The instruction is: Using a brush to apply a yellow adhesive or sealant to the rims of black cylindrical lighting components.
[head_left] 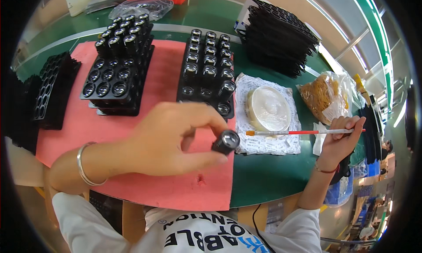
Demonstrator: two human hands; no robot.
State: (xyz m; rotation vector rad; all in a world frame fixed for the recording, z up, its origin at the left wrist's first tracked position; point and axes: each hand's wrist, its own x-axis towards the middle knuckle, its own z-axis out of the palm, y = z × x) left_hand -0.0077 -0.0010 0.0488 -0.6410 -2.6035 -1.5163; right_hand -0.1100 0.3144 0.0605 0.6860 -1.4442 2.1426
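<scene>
My left hand reaches over the pink mat and pinches a small black lens barrel between thumb and forefinger, its shiny glass end facing up. A thin paintbrush with a red and silvery handle lies in the closed fingers of my right hand. Its brownish bristle tip points left, toward the lens barrel but apart from it. Below the brush sits a round whitish dish, on a printed paper-wrapped pad. Just beyond my left hand a black tray carries rows of similar lens barrels.
Stacked black trays with lenses stand on the pink mat, left of centre. More honeycomb trays sit at far left, and a tall stack at back right. A bag of yellowish bands lies beyond my right hand.
</scene>
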